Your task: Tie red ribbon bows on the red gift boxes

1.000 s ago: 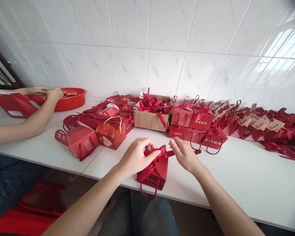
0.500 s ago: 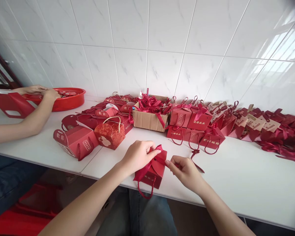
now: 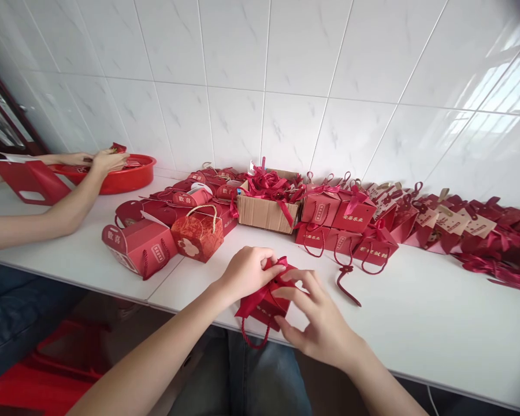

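A small red gift box [image 3: 266, 309] with a twisted rope handle stands at the table's front edge before me. Dark red satin ribbon [image 3: 252, 301] lies across its top. My left hand [image 3: 250, 270] is closed over the top of the box, pinching the ribbon between thumb and fingers. On the box's right side is my right hand [image 3: 314, 318], its fingers spread and curved around the top and front corner. Those fingers partly hide the ribbon and the box lid.
A cardboard box [image 3: 266, 212] heaped with ribbons stands by the wall. Red gift boxes [image 3: 141, 248] crowd the left, and stacked ones [image 3: 346, 222] the right. A loose cord [image 3: 345, 284] lies nearby. At far left, another person's hands [image 3: 106, 162] work over a red basin [image 3: 132, 182].
My right hand has let go of its pinch, spread its fingers and moved left onto the box. My left hand keeps its hold. The other person's hand has lifted a small red packet.
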Demonstrator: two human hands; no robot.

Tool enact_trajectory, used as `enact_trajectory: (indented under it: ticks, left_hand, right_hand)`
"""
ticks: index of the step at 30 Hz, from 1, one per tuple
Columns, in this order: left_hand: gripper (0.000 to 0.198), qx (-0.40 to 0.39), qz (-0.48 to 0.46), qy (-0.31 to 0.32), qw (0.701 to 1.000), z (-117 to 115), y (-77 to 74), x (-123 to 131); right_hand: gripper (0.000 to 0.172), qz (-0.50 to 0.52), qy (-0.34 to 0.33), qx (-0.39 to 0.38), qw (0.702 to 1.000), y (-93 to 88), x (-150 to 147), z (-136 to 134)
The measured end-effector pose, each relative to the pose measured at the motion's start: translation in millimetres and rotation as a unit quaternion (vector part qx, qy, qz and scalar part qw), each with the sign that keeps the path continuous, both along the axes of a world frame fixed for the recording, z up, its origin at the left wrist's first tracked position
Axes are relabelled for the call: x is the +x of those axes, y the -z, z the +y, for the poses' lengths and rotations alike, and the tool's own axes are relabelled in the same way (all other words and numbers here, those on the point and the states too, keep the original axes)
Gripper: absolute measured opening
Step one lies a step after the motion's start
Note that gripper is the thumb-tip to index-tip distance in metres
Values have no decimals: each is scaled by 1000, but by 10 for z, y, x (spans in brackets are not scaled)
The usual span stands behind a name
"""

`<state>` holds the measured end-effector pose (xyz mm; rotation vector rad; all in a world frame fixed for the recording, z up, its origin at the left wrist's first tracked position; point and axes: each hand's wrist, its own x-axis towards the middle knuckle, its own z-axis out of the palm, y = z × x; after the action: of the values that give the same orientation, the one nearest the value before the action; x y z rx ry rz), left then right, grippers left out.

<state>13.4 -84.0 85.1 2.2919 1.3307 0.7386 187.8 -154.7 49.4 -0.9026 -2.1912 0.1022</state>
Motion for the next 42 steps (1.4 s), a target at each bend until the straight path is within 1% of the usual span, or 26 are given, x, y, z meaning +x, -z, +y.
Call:
enact_trajectory:
  ticks: [1,3,5,7,10,11,12,14,18,21,23,28,30,35,38,40,42]
  left_hand:
    - [32,-1,-2,-1,1000,7,8,0]
    - [30,-5,-7,-5,1000,17,18,0]
    - [30,-9,-12,-14,1000,21,17,-2]
    - [30,-14,-19,-16,1000,23,13,-9]
    - [31,-21,-28,-10,999,32,25,-23]
    - [32,-24,-31,-7,999,38,36,-26]
    - [32,-24,-35,-4,999,45,49,-28]
    - [33,-24,-42,2,999,57,75,-26]
    - [35,-20,-53,7,998,64,94,-11]
    - [32,-14,-45,4,999,55,79,-2]
    - [30,-15,-40,4,999,54,66,-1]
    - [31,-27,-46,26,998,100,54,-15]
    - [30,-40,-53,38,997,125,51,-28]
    - [29,-66,-61,51,995,154,45,-63]
    - [30,-49,-52,52,996,141,47,-70]
    - [31,-36,-52,50,997,119,46,-76]
    - [33,-35,-72,52,995,89,42,-99]
  right_hand:
    - [40,-22,0,18,1000,35,-63,2]
    - [48,-43,26,61,997,124,-187,11]
    - [50,-30,48,78,995,188,-275,10]
    - [51,11,33,55,998,194,-305,-7]
    - [48,88,-39,-13,995,121,-270,-38]
    - [46,105,-55,-30,993,97,-258,-43]
    - [43,115,-58,-39,991,80,-254,-43]
    - [37,114,-27,-32,993,80,-280,-31]
    - [28,90,69,54,992,186,-415,19]
    - [24,110,90,102,985,263,-469,49]
    - [21,133,76,109,982,281,-453,65]
    - [21,179,-29,77,980,223,-296,111]
    - [22,188,-55,72,978,192,-225,131]
    - [27,167,-76,66,981,160,-92,162]
    - [22,147,-91,35,984,115,-44,154]
    - [23,149,-103,22,983,60,-12,150]
    - [27,175,-81,27,981,2,31,172]
